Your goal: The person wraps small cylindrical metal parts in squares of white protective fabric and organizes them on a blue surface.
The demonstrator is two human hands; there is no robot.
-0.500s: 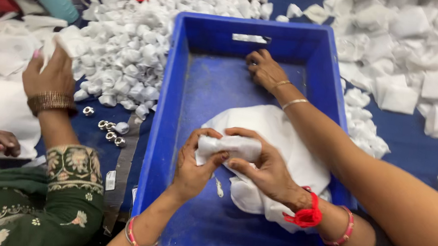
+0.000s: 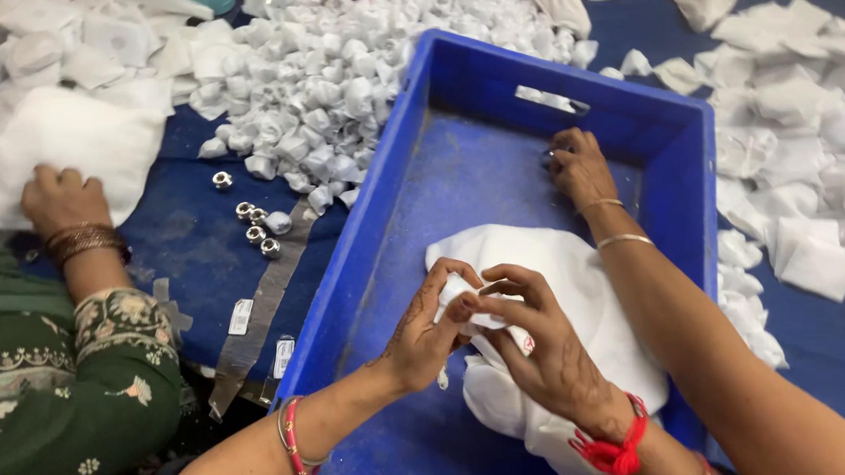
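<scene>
My left hand point(image 2: 425, 332) and my right hand point(image 2: 553, 355) meet over a blue plastic crate point(image 2: 417, 150), both pinching one small white cloth piece point(image 2: 467, 303) that is bunched between the fingertips. Under them, on the crate floor, lies a pile of white cloth point(image 2: 584, 275). A second person's hand point(image 2: 580, 166) with thin bangles reaches in from the right to the crate's far side and touches a small metal part there.
A heap of small wrapped white bundles point(image 2: 325, 78) lies left of the crate, with several metal nuts point(image 2: 255, 224) nearby. At the left, a person's hand point(image 2: 63, 199) in a green sleeve rests on a stack of white cloth point(image 2: 71, 142). Loose white squares point(image 2: 813, 142) cover the right.
My fingers have bunched the white piece tighter. The hand at the left, raised with a bundle before, now rests on the white stack. The hand at the crate's far side has barely moved.
</scene>
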